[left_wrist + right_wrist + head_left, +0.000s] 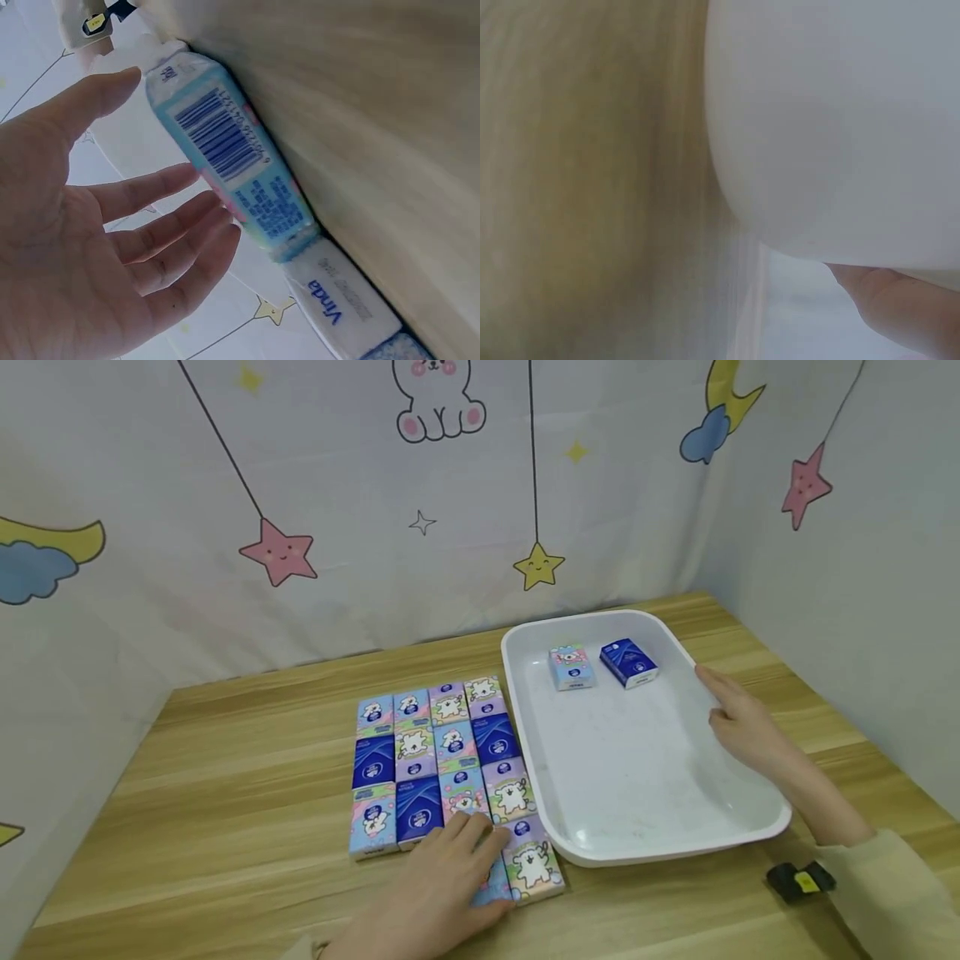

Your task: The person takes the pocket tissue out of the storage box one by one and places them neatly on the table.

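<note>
Small packs of pocket tissues (416, 752) lie side by side in a block on the table, some dark blue, some pastel with a white cartoon dog. Over the near edge of the block, my left hand (442, 881) rests loosely on a light blue tissue pack (491, 885), partly covering it. In the left wrist view, that pack's barcode side (225, 142) faces out, with fingertips (187, 176) along its upper edge and the thumb near one end. My right hand (746, 722) grips the right rim of a white tray (525, 727); most of its fingers are hidden in the right wrist view.
Inside the tray, at its far end, lie a pastel tissue pack (572, 668) and a dark blue one (628, 662). The tray stands right against the block. A patterned curtain (420, 568) hangs behind the wooden table (225, 777). A black strap (799, 882) is by the right wrist.
</note>
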{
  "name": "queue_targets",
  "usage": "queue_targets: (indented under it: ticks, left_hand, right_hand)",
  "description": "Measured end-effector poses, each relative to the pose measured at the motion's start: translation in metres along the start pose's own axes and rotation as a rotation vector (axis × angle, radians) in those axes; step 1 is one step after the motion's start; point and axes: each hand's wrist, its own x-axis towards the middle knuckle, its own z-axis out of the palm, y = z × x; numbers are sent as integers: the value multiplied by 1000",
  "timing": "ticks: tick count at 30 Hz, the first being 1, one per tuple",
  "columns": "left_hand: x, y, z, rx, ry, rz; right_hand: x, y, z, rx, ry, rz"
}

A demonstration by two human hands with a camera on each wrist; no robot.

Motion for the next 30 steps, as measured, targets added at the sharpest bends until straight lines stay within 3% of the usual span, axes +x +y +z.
queue_targets:
  ticks: [6,14,18,30]
  left_hand:
    - [8,5,-8,-4,68,29]
    - [32,0,-33,-35,172,94]
    - [46,-3,-46,-61,183,118]
    - [101,-22,-76,-112,189,87]
  right_hand:
    - [0,-2,0,4,-12,3]
    - [0,0,-1,-1,-3,-11]
    - [1,0,-1,-11,-1,-14]
    - [0,-1,-1,-7,0,-19]
